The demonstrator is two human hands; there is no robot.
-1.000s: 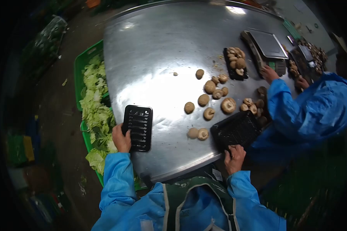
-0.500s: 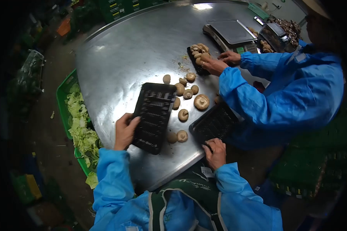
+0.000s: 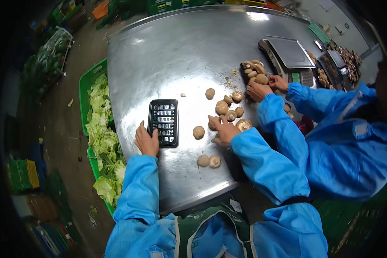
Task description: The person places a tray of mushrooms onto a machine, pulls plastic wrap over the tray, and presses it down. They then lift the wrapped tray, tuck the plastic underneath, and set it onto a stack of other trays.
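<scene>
A black plastic tray (image 3: 175, 122) lies flat on the metal table. My left hand (image 3: 148, 141) grips its lower left edge, the thumb over the rim and the fingers along the outer side. To the right, my right hand (image 3: 225, 132) reaches into a loose group of brown mushrooms, its fingers around one mushroom (image 3: 213, 123) on the tabletop. Close by are a single mushroom (image 3: 198, 132), a pair with one pale mushroom (image 3: 215, 161), and a large mushroom (image 3: 244, 124) partly behind my right wrist. My right sleeve hides much of another dark tray (image 3: 235, 165).
A co-worker's hands (image 3: 266, 87) are at a mushroom-filled tray (image 3: 247, 68) on the right. Behind it stands a scale (image 3: 290, 53). Green crates (image 3: 85, 86) of leafy trimmings (image 3: 99, 116) line the table's left edge. The co-worker's sleeve (image 3: 279, 124) is close to my right arm.
The tray in my left hand has come down flat on the table. My right hand has left the other tray's edge and moved up to the mushrooms. The view has shifted.
</scene>
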